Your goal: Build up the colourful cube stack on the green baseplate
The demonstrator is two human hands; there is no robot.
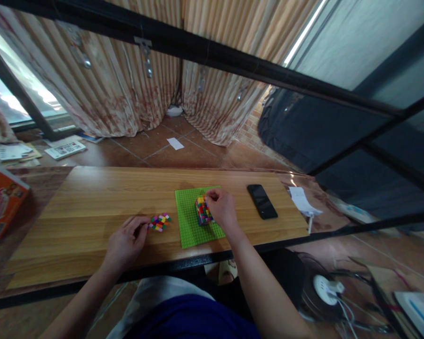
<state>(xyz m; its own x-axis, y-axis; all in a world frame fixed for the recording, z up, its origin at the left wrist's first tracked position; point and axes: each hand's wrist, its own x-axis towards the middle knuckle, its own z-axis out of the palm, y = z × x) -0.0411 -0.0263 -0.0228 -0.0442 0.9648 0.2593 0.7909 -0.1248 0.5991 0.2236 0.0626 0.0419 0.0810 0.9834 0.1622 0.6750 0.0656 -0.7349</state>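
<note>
A block built of many-coloured building bricks (202, 212) stands on a green studded baseplate (189, 238). My right hand (222, 207) reaches over its right side, thumb and fingers pinched at the top, where a small orange brick shows by the fingertips. Part of the block is hidden behind this hand. To the left of the baseplate lies a small cluster of loose building bricks (160, 221) in pink, white, green, red and yellow. My left hand (127, 240) is closed in a pinch at the cluster's left edge, with a pinkish brick at the fingertips.
A black phone (262, 201) lies on the wooden table (92, 197), right of the baseplate. Beyond the left end stands an orange box (3, 205); white paper (304, 201) lies off the right end. A dark metal bar (198, 259) runs along the near edge.
</note>
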